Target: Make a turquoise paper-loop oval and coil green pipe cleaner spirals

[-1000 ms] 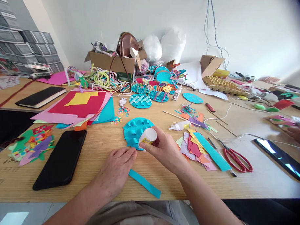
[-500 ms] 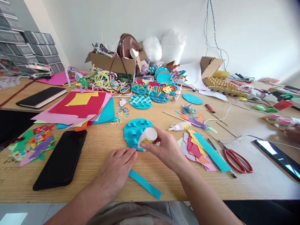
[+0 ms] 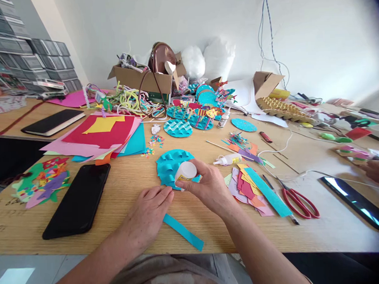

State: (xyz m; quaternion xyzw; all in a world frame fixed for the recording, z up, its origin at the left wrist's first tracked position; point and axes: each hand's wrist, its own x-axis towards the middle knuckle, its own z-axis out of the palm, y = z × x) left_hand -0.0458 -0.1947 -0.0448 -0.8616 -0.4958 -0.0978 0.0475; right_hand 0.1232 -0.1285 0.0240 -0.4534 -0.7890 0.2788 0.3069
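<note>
In the head view my right hand point(image 3: 208, 187) grips a white glue bottle point(image 3: 186, 170) with a yellow label, tipped with its base up toward me. The bottle is over the near side of a round blue paper piece point(image 3: 165, 160) that carries rows of curled blue paper waves. The bottle's tip is hidden. My left hand point(image 3: 147, 216) lies flat, palm down, its fingertips at the near edge of the blue piece. From beside that hand a blue paper strip point(image 3: 184, 232) stretches toward the table's front edge.
On the left are a black phone point(image 3: 77, 202) and coloured paper sheets point(image 3: 99, 135). Paper scraps point(image 3: 248, 189), red-handled scissors point(image 3: 299, 201) and a second glue bottle point(image 3: 229, 159) lie to the right. Another person's hand point(image 3: 377, 170) shows at the far right.
The glue bottle in my right hand has shifted slightly left over the blue piece. My left hand stays almost still. The other person's hand at the far right has moved a little.
</note>
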